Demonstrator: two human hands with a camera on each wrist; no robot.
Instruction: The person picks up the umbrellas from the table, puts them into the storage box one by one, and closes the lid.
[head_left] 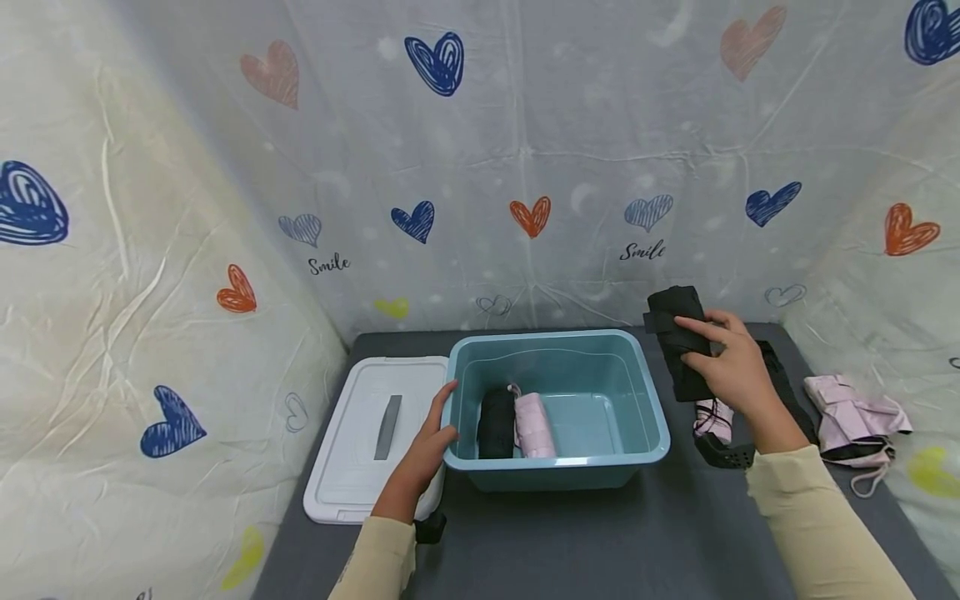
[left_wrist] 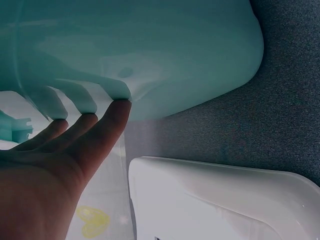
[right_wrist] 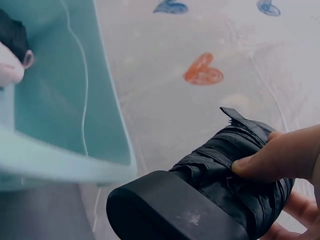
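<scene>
My right hand (head_left: 731, 367) pinches a black folding umbrella (head_left: 678, 342) between thumb and fingers, to the right of the teal bin (head_left: 555, 462). In the right wrist view, the umbrella's flat black handle end (right_wrist: 165, 207) points toward the bin and its cloth is wrapped round. My left hand (head_left: 423, 446) touches the bin's left side; the left wrist view shows its fingers (left_wrist: 102, 140) straight against the outer wall. Inside the bin, at the left, a black rolled umbrella (head_left: 497, 423) and a pink rolled umbrella (head_left: 534, 425) lie side by side.
A white lid (head_left: 345, 450) with a grey handle lies left of the bin. Right of it are a pink patterned rolled item (head_left: 712, 419), partly under my hand, and a loosely folded pink umbrella (head_left: 855, 417) with a cord. A heart-print curtain (head_left: 480, 167) surrounds the dark table (head_left: 540, 542).
</scene>
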